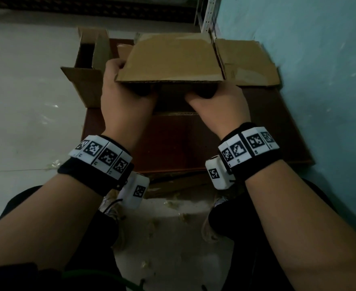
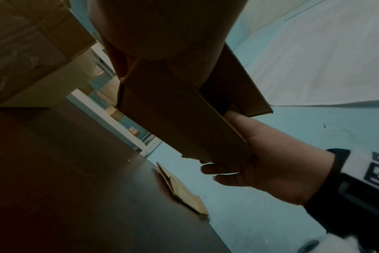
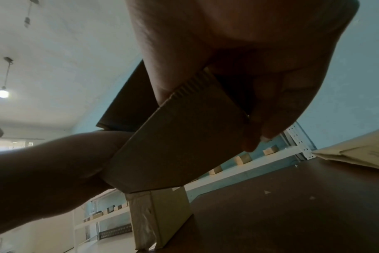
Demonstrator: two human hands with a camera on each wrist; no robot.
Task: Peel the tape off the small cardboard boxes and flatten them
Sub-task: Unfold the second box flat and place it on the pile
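A brown cardboard box (image 1: 170,59) is held in the air above the dark brown table (image 1: 183,143), its open near end facing me. My left hand (image 1: 122,91) grips its near left corner, fingers curled on the side and thumb tucked under the top panel. My right hand (image 1: 219,99) grips the near right end, with fingers reaching inside the opening. In the left wrist view the box (image 2: 180,109) shows from below, with the right hand (image 2: 270,159) pinching a flap. In the right wrist view my fingers (image 3: 270,106) wrap the box's flap (image 3: 180,142).
An open-flapped cardboard box (image 1: 87,66) stands at the table's left far corner. Flattened cardboard (image 1: 248,61) lies at the far right against the teal wall (image 1: 319,59). Tape scraps (image 1: 173,208) litter the pale floor between my knees. A metal shelf upright (image 1: 206,15) rises behind.
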